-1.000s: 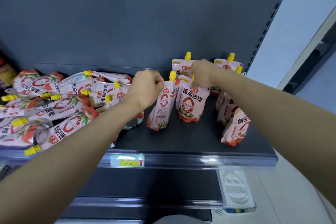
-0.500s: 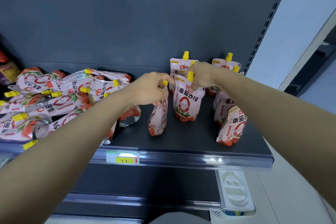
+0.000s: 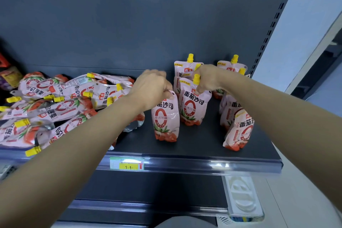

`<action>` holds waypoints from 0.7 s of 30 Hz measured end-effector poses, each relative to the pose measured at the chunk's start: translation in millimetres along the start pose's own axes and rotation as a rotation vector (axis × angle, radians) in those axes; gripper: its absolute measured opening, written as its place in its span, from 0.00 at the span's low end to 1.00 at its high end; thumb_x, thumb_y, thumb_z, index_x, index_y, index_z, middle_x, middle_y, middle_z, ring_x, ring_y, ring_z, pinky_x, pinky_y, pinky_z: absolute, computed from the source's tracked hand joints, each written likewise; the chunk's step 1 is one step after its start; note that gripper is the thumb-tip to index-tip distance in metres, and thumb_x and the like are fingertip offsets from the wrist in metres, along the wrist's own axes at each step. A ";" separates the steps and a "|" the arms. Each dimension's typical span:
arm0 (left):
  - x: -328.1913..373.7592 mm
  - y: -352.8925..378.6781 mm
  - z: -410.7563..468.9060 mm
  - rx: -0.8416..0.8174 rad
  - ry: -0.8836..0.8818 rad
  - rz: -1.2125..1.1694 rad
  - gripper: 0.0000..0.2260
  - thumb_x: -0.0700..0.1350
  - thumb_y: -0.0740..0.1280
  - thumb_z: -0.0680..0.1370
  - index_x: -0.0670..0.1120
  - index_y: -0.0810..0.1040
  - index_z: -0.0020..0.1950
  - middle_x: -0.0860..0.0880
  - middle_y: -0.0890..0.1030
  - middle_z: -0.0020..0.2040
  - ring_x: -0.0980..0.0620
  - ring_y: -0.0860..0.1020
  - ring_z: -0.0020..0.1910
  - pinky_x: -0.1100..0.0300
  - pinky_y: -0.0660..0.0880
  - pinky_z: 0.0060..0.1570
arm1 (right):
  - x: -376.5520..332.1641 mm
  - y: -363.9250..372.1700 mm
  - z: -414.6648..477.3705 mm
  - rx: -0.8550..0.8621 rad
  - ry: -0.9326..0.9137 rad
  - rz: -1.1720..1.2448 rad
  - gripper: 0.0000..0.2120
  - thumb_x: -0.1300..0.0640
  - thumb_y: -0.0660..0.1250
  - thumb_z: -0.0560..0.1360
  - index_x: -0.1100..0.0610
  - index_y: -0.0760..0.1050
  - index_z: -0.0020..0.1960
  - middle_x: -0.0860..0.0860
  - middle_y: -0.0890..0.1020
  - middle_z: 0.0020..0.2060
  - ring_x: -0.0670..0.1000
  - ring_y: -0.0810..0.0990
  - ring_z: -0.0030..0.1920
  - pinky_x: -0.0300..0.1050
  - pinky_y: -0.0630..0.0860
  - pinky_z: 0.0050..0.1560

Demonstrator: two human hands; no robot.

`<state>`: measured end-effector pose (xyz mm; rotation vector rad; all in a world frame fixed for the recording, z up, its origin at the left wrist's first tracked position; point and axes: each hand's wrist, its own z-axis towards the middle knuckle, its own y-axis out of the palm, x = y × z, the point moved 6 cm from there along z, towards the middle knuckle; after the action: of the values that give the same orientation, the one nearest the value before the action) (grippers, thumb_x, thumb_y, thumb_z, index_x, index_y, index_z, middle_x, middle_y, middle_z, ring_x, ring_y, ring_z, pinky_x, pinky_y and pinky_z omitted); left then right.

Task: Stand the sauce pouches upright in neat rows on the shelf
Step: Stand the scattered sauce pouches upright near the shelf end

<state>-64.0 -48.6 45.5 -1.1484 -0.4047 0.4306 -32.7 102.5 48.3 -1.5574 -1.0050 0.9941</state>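
Pink sauce pouches with yellow caps fill a dark grey shelf. My left hand grips the top of an upright pouch standing at the shelf's middle, its label facing me. Just behind it and to the right, my right hand pinches the top of a second upright pouch beside its yellow cap. Another pouch stands behind that one. A row of upright pouches runs front to back along the right side. A heap of pouches lies flat on the left.
The shelf's back panel rises behind the pouches. A price tag sits on the front rail. Bare shelf floor lies between the two upright rows. A white plastic holder hangs below at right. Dark packets lie at the far left.
My left hand has turned its pouch from edge-on to label-forward and set it upright in front of the pouch held by my right hand. The right hand stayed at its pouch's top.
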 end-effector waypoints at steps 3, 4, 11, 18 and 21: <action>-1.6 -0.4 -0.6 0.084 0.040 0.018 0.06 0.51 0.72 0.70 0.49 0.84 0.40 0.49 0.66 0.47 0.47 0.64 0.51 0.58 0.52 0.46 | -0.3 -1.3 1.1 0.021 -0.001 -0.001 0.20 0.57 0.74 0.70 0.63 0.76 0.59 0.59 0.80 0.55 0.57 0.78 0.51 0.42 0.71 0.45; -4.9 0.9 -0.8 0.063 -0.005 -0.070 0.05 0.50 0.73 0.69 0.49 0.84 0.39 0.48 0.67 0.50 0.47 0.64 0.52 0.57 0.54 0.48 | -1.3 -1.9 1.1 0.032 -0.005 -0.008 0.21 0.58 0.74 0.70 0.62 0.75 0.61 0.59 0.80 0.56 0.57 0.79 0.53 0.43 0.72 0.46; -26.1 14.2 -9.3 -0.163 -0.284 -0.547 0.17 0.40 0.73 0.70 0.48 0.70 0.53 0.50 0.74 0.40 0.52 0.73 0.36 0.58 0.71 0.37 | -0.5 -3.9 2.1 0.011 -0.002 -0.035 0.14 0.57 0.74 0.70 0.63 0.76 0.52 0.56 0.78 0.48 0.55 0.77 0.47 0.42 0.72 0.40; -17.0 14.8 -6.1 -0.142 -0.358 -0.592 0.11 0.44 0.77 0.66 0.38 0.80 0.36 0.49 0.81 0.33 0.54 0.75 0.31 0.58 0.74 0.39 | 0.2 -6.8 -3.1 0.011 -0.006 -0.144 0.13 0.54 0.72 0.72 0.60 0.70 0.39 0.55 0.74 0.43 0.53 0.72 0.44 0.42 0.67 0.42; 7.4 22.2 -1.1 -0.124 -0.322 -0.607 0.09 0.45 0.77 0.67 0.39 0.82 0.38 0.51 0.85 0.36 0.57 0.78 0.33 0.58 0.78 0.41 | 0.4 -6.8 -7.3 -0.025 -0.028 -0.164 0.15 0.56 0.70 0.73 0.58 0.67 0.34 0.54 0.73 0.38 0.53 0.72 0.44 0.42 0.67 0.37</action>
<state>-59.8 -37.8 25.1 -1.0140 -1.0379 0.0531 -26.6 101.9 56.1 -1.4595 -1.1491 0.8940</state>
